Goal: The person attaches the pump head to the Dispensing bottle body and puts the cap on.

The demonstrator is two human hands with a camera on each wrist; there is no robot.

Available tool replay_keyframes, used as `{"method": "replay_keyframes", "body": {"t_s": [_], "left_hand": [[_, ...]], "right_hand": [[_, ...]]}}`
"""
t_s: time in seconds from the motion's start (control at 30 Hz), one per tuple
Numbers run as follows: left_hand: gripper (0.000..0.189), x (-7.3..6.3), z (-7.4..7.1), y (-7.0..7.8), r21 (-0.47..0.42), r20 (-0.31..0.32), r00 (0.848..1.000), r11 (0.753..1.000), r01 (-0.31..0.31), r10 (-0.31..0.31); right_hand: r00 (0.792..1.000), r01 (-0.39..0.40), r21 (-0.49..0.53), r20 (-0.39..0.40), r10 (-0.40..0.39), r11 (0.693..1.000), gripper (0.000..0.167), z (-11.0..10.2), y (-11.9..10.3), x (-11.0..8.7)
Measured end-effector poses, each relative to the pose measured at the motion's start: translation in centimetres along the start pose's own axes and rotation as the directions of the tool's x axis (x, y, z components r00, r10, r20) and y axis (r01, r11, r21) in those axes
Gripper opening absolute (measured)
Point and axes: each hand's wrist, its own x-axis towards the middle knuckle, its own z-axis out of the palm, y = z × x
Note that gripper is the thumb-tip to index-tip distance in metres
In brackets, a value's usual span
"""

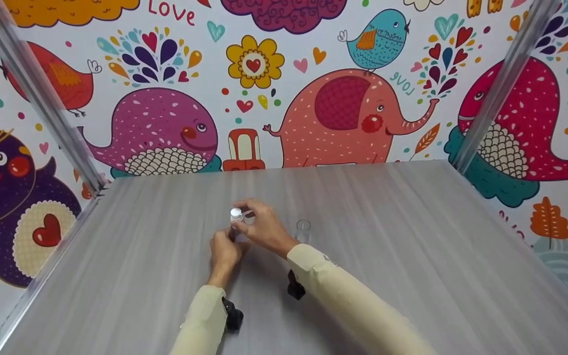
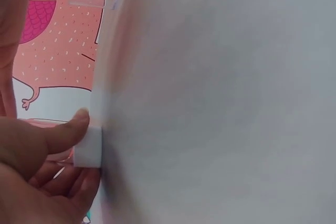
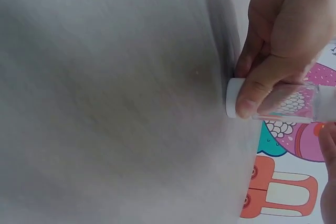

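Note:
A clear bottle [image 3: 286, 100] with a white base [image 2: 88, 148] and a white cap [image 1: 236, 212] stands upright on the table. My left hand [image 1: 226, 250] grips it low down, thumb on one side of the white base and fingers on the other. Higher up, my right hand [image 1: 266, 229] reaches across from the right and pinches the bottle's top, thumb in front and forefinger behind the cap. The right hand's fingers [image 3: 329, 148] show only partly at the edge of the right wrist view.
A clear, empty-looking glass [image 1: 303, 227] stands on the grey wood-grain table [image 1: 156, 256], just right of my right hand. Behind the table rises a wall [image 1: 264, 113] printed with cartoon animals. Metal posts [image 1: 42, 93] stand at the table's far corners.

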Motion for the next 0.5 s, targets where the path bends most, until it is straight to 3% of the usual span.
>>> {"method": "replay_keyframes", "body": {"t_s": [0.33, 0.5], "left_hand": [[0.013, -0.1, -0.2, 0.2, -0.025, 0.043, 0.998, 0.999, 0.041, -0.040], [0.027, -0.3, -0.2, 0.3, -0.019, 0.074, 0.995, 0.998, 0.065, -0.063]], "right_hand": [[0.998, -0.028, -0.064, 0.047, 0.031, 0.998, 0.039, -2.1, 0.0, 0.1], [0.998, -0.007, -0.117, 0.054, 0.014, 0.993, 0.042, -3.3, 0.6, -0.2]]}}
